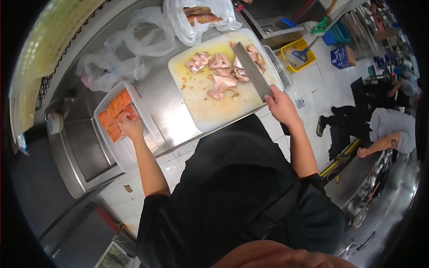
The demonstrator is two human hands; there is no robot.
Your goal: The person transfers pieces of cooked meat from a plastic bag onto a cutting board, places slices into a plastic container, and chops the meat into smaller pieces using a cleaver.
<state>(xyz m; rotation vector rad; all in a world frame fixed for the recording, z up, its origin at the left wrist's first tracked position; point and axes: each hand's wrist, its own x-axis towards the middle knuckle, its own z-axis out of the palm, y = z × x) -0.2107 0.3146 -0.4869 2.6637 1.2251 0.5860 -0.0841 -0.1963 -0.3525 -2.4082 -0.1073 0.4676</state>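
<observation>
My right hand [282, 105] is wrapped round the handle of a cleaver [253, 71]. Its broad blade lies over the right part of a white cutting board [200, 114], partly covering the chopped meat beneath. Several pale pink chopped pieces of meat or fish [225, 82] are spread on the board, with small yellow scraps beside them. To the left, my left hand [130, 127] reaches into a white plastic container [112, 153], its fingers curled on a piece of orange salmon [128, 111]. More salmon pieces lie around it; the fingertips are partly hidden.
Behind the board sits a plastic bag [178, 33] with brownish pieces inside. Crumpled clear bags [147, 31] lie left of it. A sink [87, 145] adjoins the container. On the right are a yellow bucket [297, 54] and a person in a grey shirt [389, 129].
</observation>
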